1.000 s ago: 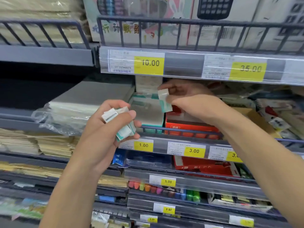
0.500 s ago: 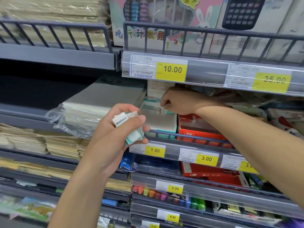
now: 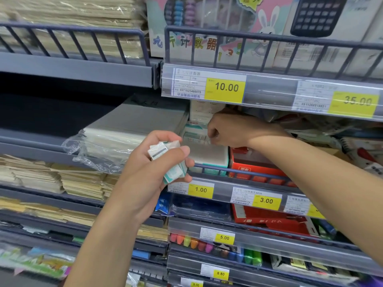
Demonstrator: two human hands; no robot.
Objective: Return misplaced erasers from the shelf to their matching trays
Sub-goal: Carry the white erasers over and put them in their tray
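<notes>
A clutch of small erasers [image 3: 168, 160] in white-and-teal sleeves sat at frame centre, gripped in the left hand [image 3: 153, 168], thumb across the front and fingers curled behind. The bundle's long axis ran diagonally, from upper left down to lower right; the top eraser showed a grey stripe across its end.

Just right of the bundle, touching the shelf rail, stood the teal-edged eraser tray [image 3: 207, 157] with a pale lid-like top surface. Above and behind it lay more teal-and-white boxes [image 3: 194, 131]. The right hand [image 3: 226, 130] reached in over that tray from the right of frame, palm down, knuckles toward the camera, fingers curled inward at the stacked boxes; whether it pinched anything could not be told, as the fingertips were hidden. Its forearm crossed diagonally to the lower right, above a red box [image 3: 257, 162] beside the tray.

The upper shelf's price strip hung directly over the right hand, with a 10.00 tag [image 3: 226, 88]. Under the tray a 1.00 tag [image 3: 200, 189] was partly covered by the left hand. To the left lay a plastic-wrapped grey stack [image 3: 124, 133]. Coloured markers [image 3: 207, 245] occupied a lower shelf.
</notes>
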